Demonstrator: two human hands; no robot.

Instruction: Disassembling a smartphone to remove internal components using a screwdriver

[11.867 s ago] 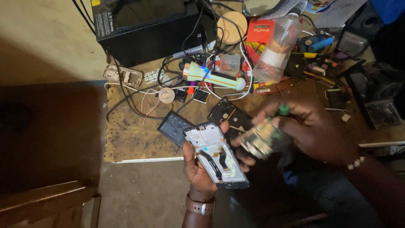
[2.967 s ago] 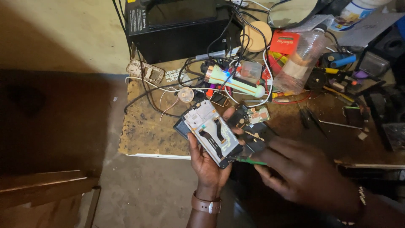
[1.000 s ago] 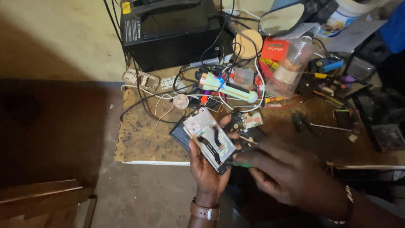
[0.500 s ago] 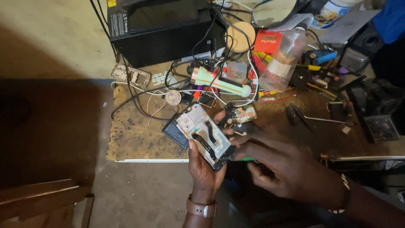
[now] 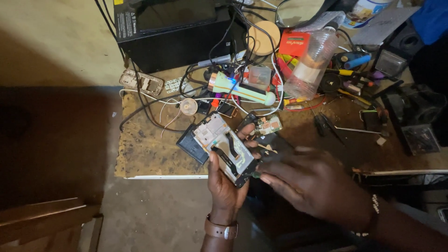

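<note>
My left hand (image 5: 224, 186) grips an opened phone (image 5: 226, 149) from below, its back off, showing silver shields and black ribbon cables. It is tilted over the front edge of the workbench (image 5: 149, 154). My right hand (image 5: 312, 182) lies flat to the right of the phone, fingertips at its lower right corner. A thin green tool (image 5: 255, 175) shows just under those fingers, and most of it is hidden. A dark flat panel (image 5: 190, 145) lies on the bench behind the phone.
A small circuit board (image 5: 267, 125), a green-and-white torch (image 5: 238, 88), tangled cables, a clear plastic bottle (image 5: 310, 65), a red box (image 5: 294, 44) and screwdrivers (image 5: 345, 72) crowd the bench. A black box (image 5: 172, 32) stands at the back. Wooden furniture (image 5: 46, 219) sits lower left.
Long ago my right hand held a small green-capped object off to the right. It has since come to the phone's lower corner and stays there; the phone barely moves in my left hand.
</note>
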